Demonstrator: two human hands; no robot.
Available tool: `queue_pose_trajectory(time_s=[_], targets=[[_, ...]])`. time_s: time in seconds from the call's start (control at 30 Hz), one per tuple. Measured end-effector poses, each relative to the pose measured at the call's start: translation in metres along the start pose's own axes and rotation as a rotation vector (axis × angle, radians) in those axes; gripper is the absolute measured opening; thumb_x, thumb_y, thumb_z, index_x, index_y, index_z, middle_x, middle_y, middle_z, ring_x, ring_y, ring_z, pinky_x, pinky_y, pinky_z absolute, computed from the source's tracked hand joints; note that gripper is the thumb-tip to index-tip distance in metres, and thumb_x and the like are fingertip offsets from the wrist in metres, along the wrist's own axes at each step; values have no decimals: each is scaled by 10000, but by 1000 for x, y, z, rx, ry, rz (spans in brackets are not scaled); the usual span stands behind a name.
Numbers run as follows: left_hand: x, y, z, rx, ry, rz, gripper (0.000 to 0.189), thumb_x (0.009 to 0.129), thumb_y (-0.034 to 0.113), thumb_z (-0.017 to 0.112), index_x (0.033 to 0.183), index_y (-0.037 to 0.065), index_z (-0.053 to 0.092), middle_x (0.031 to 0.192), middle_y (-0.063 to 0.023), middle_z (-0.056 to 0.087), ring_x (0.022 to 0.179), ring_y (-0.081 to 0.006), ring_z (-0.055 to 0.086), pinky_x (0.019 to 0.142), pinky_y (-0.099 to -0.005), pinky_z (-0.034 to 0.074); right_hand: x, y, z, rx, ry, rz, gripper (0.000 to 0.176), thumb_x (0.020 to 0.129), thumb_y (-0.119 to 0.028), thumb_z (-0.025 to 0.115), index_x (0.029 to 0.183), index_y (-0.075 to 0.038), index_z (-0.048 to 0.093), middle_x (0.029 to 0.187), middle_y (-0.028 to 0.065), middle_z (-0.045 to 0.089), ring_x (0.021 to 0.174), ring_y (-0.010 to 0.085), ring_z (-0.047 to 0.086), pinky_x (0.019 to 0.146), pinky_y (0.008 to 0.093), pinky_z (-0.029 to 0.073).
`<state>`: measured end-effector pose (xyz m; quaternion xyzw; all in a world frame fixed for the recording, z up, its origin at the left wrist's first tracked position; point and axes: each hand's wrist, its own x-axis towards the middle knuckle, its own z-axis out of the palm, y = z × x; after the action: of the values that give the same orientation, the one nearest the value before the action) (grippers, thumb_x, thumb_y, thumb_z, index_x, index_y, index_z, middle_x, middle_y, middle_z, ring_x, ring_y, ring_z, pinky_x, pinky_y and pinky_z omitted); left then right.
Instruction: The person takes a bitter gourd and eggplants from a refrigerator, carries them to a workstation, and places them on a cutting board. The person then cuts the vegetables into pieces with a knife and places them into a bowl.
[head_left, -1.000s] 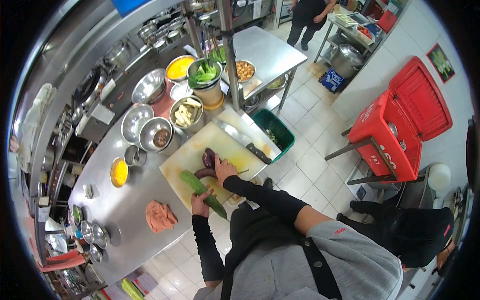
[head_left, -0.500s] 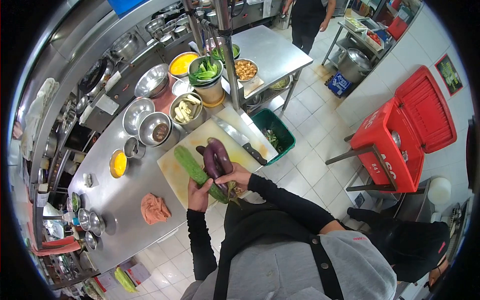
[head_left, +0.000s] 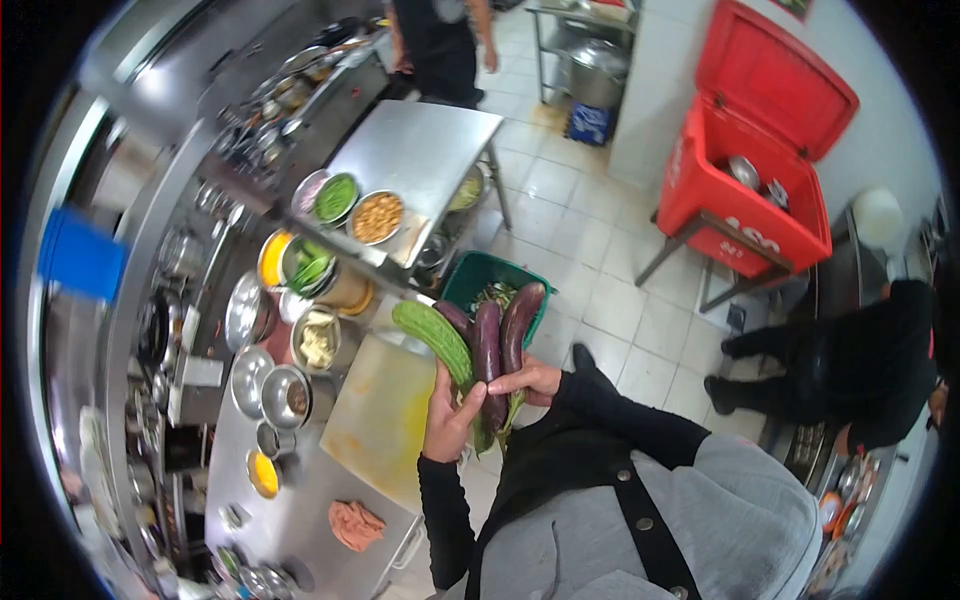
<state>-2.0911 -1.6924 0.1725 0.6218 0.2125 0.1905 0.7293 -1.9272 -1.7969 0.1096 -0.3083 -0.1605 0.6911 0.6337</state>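
Observation:
My left hand [head_left: 450, 418] is closed round the lower part of a green ridged gourd [head_left: 432, 333], its thumb against the eggplants. My right hand [head_left: 533, 381] grips the purple eggplants [head_left: 487, 345], which fan out upward beside the gourd. All are held up together in front of my body, to the right of the white cutting board [head_left: 375, 420]. The knife's handle is hidden behind the vegetables.
Metal bowls [head_left: 248, 312] and a pink cloth [head_left: 356, 525] lie on the steel counter [head_left: 320, 500]. Beyond the vegetables is a green bin [head_left: 470, 275]. An open red cooler [head_left: 700, 190] stands right. One person [head_left: 435, 50] stands ahead, another [head_left: 850, 360] at right.
The view has turned right. Both hands have lifted the gourd and eggplants off the area over the board, toward the bin side. The eggplants are spread wider apart.

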Motion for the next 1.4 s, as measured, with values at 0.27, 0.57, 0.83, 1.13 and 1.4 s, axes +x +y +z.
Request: queue_pose_trajectory(time_s=[0.27,0.57,0.83,1.13,1.4], targets=[[199,-18,158,-149,-242,-137,803,999,65,609,1637,-29,130,1627,-151,322,1484,-235,344,1226,-361,249,-45,-122,-154,80,194,-298,714,839,-103,819,1460,-53,471,1336,73,602,1233,213,579,1070,375,442],[402,-16,276,28,-387,-130,929,965,210,741,1648,8,145,1613,-123,353,1465,-223,365,1195,-392,318,-54,-309,-281,-51,411,-444,711,823,-53,774,1445,-16,431,1249,100,619,1171,233,621,1012,380,497],[613,-43,257,252,-403,-224,840,977,303,741,1645,130,260,1643,-101,304,1505,-294,326,1181,-466,358,46,-443,-407,53,440,-547,561,839,22,739,1359,-12,531,1259,163,662,1174,283,656,1020,439,522],[908,-32,177,150,-249,-125,685,998,264,715,1583,119,390,1584,-95,432,1461,-310,413,1146,-461,431,201,-664,-550,22,641,-479,517,835,23,723,1313,-5,531,1149,189,687,971,331,713,905,470,586],[1152,-15,107,50,-229,-91,592,1010,304,695,1514,74,487,1521,-112,514,1395,-298,498,1130,-419,445,365,-824,-630,-147,820,-512,490,817,74,727,1270,-1,555,1073,128,650,1013,303,699,927,482,598]])
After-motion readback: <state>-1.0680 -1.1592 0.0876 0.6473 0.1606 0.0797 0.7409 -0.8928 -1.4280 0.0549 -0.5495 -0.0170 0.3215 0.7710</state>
